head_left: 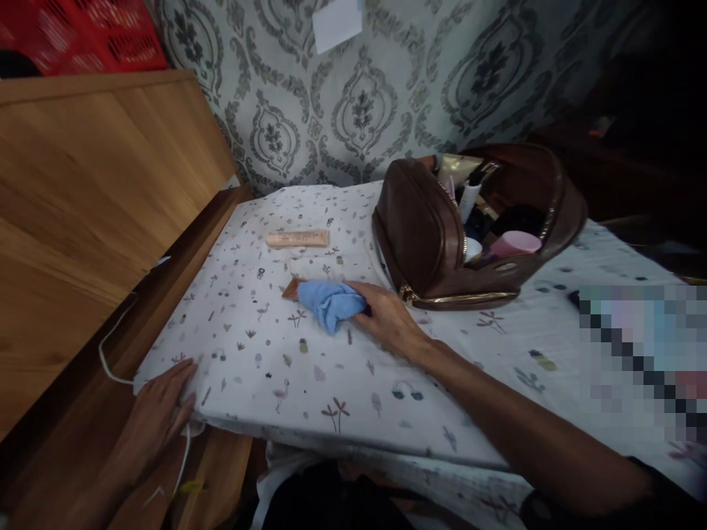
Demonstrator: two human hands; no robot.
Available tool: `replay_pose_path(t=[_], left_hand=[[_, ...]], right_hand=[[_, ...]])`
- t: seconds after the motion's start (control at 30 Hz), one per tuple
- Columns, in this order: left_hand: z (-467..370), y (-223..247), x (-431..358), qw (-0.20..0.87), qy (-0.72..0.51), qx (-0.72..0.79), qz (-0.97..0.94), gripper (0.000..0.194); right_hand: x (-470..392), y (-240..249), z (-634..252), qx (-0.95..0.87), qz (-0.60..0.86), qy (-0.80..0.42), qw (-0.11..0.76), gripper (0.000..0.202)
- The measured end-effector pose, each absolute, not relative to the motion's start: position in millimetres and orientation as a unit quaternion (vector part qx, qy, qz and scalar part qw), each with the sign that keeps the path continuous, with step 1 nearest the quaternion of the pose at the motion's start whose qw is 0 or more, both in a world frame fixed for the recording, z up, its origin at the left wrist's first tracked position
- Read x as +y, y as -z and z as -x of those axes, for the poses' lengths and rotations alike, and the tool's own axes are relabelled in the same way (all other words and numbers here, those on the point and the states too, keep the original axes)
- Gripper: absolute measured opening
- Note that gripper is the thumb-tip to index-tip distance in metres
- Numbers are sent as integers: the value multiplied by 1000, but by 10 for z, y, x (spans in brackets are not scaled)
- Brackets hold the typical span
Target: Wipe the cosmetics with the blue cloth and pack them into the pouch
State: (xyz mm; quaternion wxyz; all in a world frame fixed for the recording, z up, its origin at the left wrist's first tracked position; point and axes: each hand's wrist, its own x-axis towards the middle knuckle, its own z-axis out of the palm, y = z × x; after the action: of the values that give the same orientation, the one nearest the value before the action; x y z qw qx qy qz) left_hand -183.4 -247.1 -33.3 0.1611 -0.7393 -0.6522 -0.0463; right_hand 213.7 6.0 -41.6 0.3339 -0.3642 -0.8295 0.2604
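Observation:
My right hand (389, 313) is closed on a bunched light blue cloth (332, 302), low over the printed cover. From the cloth's left end sticks the flat brown end of a tube-like item (291, 288); the rest of it is hidden. Behind the cloth lies a beige tube (298, 238) on its side. My left hand (166, 405) rests at the near left corner of the table, fingers stretched out over the cover and holding nothing. An unzipped brown cosmetic bag (423, 228) stands just beyond my right hand, with several items inside, among them a pink one (516, 243).
A white cover (309, 383) with small printed motifs lies over the table. To the left rises a wooden panel (104, 184), with a red plastic basket (132, 33) above it. A white cable (104, 361) runs by my left hand. At right lies a pixelated object (652, 338).

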Motion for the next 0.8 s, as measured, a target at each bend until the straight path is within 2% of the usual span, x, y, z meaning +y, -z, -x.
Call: replay_pose_path(t=[0.2,0.27,0.33,0.4,0.5,0.6,0.7,0.8], left_hand=[[2361,234,-2905,140,-69,-629,762,73],[2398,185,-2902,136,-85,-643,749,69],[2292,89,-2765,123,-81,-657,739,51],[2026,-61,-2493,84,-97,-656,744,35],[1382,-325,-1913,76,-51,-637,765,37],[633,-492,-1296,54,41,-558,827,41],[13,-464,-773,37,114,-477,871,45],[-345,-287,-386,41,123,-415,901,38]], right_hand=[[55,426,-2139,-832,360,-258,334,50],[49,422,-2136,-832,360,-259,333,49],[44,413,-2129,-831,366,-261,328,50],[42,400,-2123,-830,371,-263,322,50],[40,385,-2119,-832,373,-265,314,50],[35,383,-2129,-830,379,-264,312,53],[28,399,-2146,-817,396,-272,318,67],[33,421,-2156,-797,403,-293,342,84]])
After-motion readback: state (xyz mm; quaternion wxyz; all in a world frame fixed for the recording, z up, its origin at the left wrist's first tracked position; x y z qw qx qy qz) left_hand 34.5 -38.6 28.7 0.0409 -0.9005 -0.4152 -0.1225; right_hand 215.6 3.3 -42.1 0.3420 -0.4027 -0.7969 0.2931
